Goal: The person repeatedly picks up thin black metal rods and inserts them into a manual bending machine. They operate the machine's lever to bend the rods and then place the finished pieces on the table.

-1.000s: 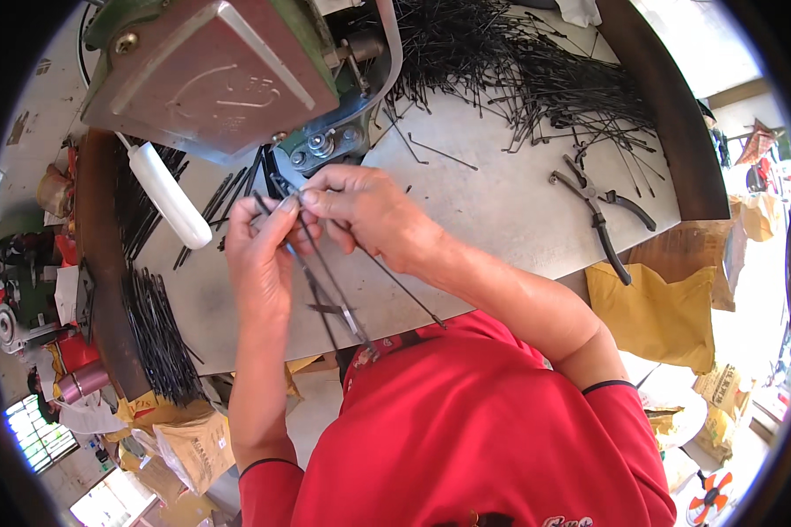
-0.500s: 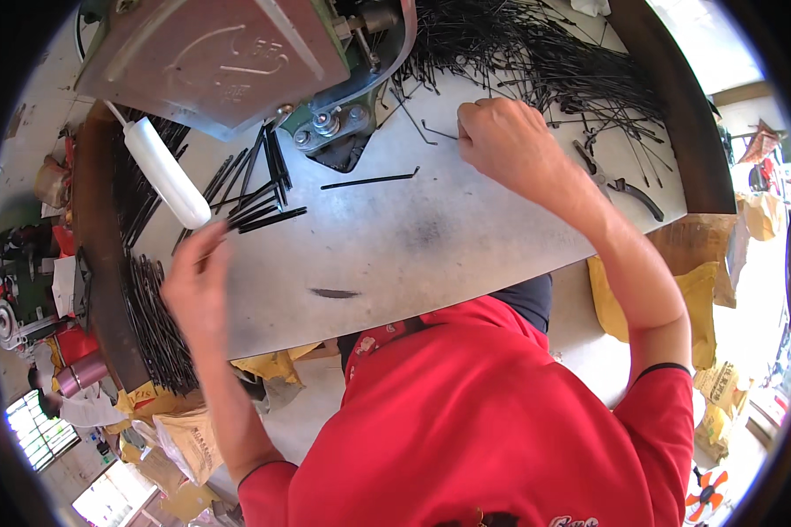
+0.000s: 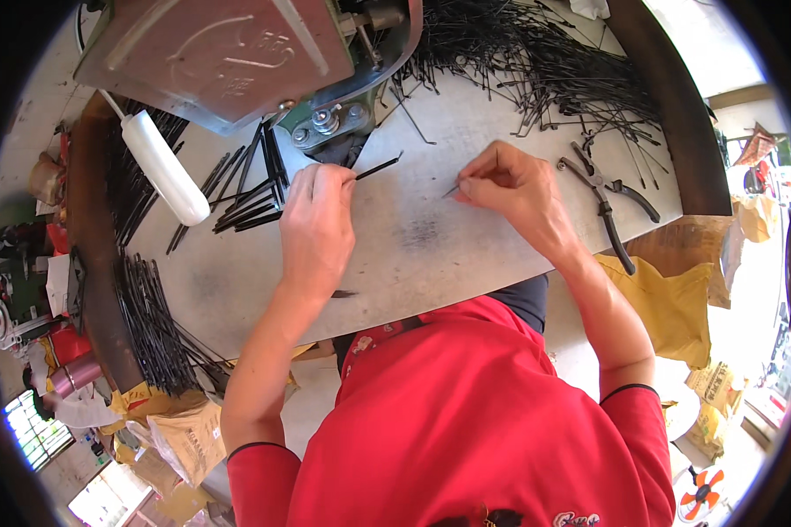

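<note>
- My left hand [image 3: 315, 230] rests on the grey worktop [image 3: 431, 255], its grip pressed together, pinching one end of a short black rod [image 3: 379, 167] that points up and to the right.
- My right hand [image 3: 518, 189] sits near it on the worktop, its grip pinching a thin black wire piece [image 3: 452, 190] whose tip pokes out to the left, just above the surface.
- The two hands are apart, with bare worktop between them.
- Just left of my left hand lies a loose bunch of black rods [image 3: 250, 198], under the edge of the metal machine [image 3: 228, 53].
- A white handle [image 3: 163, 167] slants down from the machine's left side.
- A big heap of black wires [image 3: 536, 61] covers the far right of the worktop.
- Pliers [image 3: 611, 206] lie just right of my right hand.
- Another bundle of rods [image 3: 149, 325] hangs over the worktop's left rim.
- I cannot tell what the yellow paper bags [image 3: 668, 303] hold.
</note>
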{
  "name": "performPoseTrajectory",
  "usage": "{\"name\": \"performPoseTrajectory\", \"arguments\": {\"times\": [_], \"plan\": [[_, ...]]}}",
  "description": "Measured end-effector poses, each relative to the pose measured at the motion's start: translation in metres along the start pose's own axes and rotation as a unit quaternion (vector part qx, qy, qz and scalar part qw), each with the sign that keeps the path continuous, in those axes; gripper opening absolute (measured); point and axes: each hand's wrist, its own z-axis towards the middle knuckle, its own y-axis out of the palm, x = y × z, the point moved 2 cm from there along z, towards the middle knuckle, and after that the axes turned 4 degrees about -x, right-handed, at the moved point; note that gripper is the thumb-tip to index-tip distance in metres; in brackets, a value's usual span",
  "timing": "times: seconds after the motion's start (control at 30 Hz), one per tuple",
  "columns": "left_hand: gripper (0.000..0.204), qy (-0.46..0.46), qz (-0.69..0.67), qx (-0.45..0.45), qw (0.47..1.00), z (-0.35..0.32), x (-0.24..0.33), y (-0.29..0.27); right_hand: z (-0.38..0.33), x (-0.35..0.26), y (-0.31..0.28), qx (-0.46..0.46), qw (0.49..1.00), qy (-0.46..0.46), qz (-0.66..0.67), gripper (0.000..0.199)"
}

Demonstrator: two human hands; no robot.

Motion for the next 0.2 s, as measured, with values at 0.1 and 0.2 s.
{"name": "performPoseTrajectory", "arguments": {"times": [0.1,0.2], "plan": [[0.019,-0.108,-0.127,-0.021,0.986,-0.006,0.006,-0.005,-0.009,-0.020,-0.008,-0.006,0.934,-0.081,-0.349,0.005],[0.028,-0.191,-0.199,-0.075,0.958,-0.009,0.008,-0.010,-0.017,-0.032,-0.007,0.030,0.812,-0.143,-0.565,0.008]]}}
